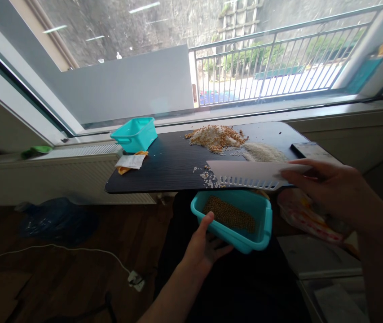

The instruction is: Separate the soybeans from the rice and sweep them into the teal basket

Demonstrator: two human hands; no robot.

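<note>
My left hand (202,247) grips a teal plastic basket (241,224) from below, holding it just under the near edge of the black table (164,166). The basket holds brown beans (229,213). My right hand (326,184) is closed on a white slotted plastic scraper (245,172) lying flat at the table's near edge, with a few rice grains (208,176) by its tip. Farther back lie a mixed pile of rice and beans (216,137) and a separate pile of white rice (263,151).
A second teal basket (134,133) stands at the table's far left, beside a folded paper and orange item (130,162). A phone (307,150) lies at the right edge. A plastic bag (305,215) sits below right. A cable and plug (134,280) lie on the floor.
</note>
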